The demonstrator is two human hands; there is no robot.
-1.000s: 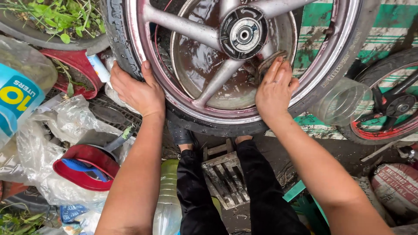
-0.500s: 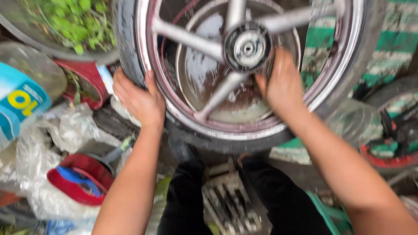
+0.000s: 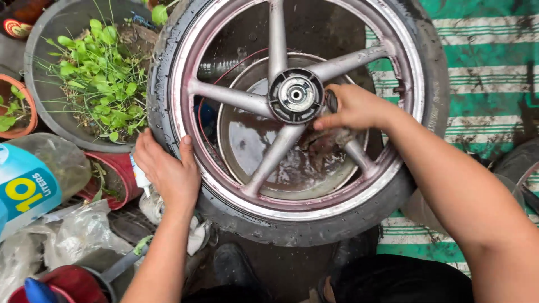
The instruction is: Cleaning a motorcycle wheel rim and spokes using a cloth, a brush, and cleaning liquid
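A motorcycle wheel with a black tyre (image 3: 314, 227), a maroon rim and grey spokes lies flat over a metal basin of dirty water (image 3: 264, 140). My left hand (image 3: 168, 171) grips the tyre's left edge. Reaching between the spokes beside the hub (image 3: 296, 95), my right hand (image 3: 353, 109) presses a wet, dirty rag (image 3: 328, 140) against a spoke.
A large grey pot of green weeds (image 3: 95, 84) stands at the upper left, with a small clay pot (image 3: 14, 112) beside it. A big plastic water bottle (image 3: 33, 179), crumpled plastic bags (image 3: 73, 235) and a red container (image 3: 112, 177) crowd the left. A green striped mat (image 3: 488, 67) lies on the right.
My right hand has moved from the rim's lower right edge inward to the hub and spokes, with the rag. The view has shifted closer over the wheel. The left hand stays on the tyre.
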